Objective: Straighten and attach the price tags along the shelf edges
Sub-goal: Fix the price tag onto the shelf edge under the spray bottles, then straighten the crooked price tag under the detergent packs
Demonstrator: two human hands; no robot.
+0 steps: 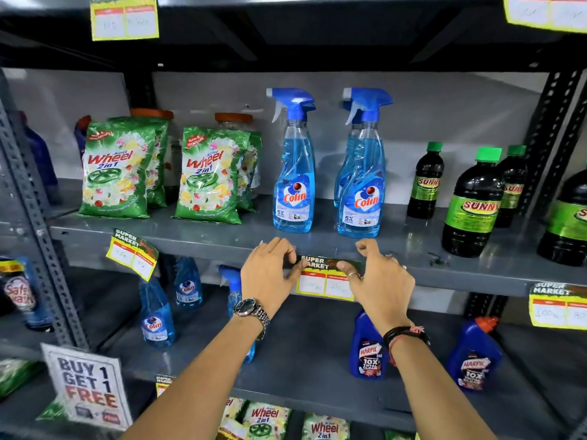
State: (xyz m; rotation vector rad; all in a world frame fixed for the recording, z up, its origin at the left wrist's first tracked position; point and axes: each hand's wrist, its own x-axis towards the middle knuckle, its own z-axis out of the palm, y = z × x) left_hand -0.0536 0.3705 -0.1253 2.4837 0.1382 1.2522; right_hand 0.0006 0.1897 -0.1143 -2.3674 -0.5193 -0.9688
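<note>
A yellow-edged "Super Market" price tag (320,279) hangs level on the grey shelf edge (197,246) below the blue spray bottles. My left hand (270,274) pinches its upper left corner. My right hand (378,277) presses its upper right part with the thumb, fingers curled. Another price tag (133,253) hangs crooked on the same edge to the left. A further tag (557,308) sits on the edge at the right.
Green Wheel detergent bags (116,171), two Colin spray bottles (295,173) and dark Sunny bottles (473,201) stand on the shelf above my hands. Blue Harpic bottles (368,347) stand below. A "Buy 1 Get 1 Free" sign (87,384) leans at lower left.
</note>
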